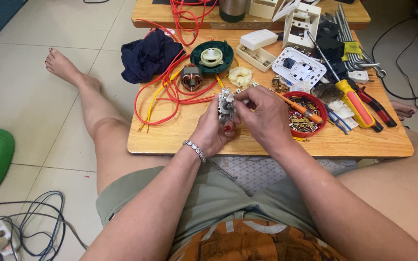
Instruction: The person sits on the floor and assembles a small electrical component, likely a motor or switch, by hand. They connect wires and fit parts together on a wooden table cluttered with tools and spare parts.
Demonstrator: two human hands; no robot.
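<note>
Both hands, left hand (212, 129) and right hand (262, 116), close around a small grey switch mechanism (226, 107) above the worktop (180, 137), apparently mid-assembly; next likely needs careful fingertip alignment.

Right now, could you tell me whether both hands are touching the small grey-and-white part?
Touching. The head view shows the left hand wrapped around the small grey-and-white part, and the right hand pinching its top edge.

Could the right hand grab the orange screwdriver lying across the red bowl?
Probably yes. The right hand is busy pinching the small grey-white part with the left hand, but the orange screwdriver lies uncovered across the red bowl just beside it, nothing between them. It would need to let go first.
</note>
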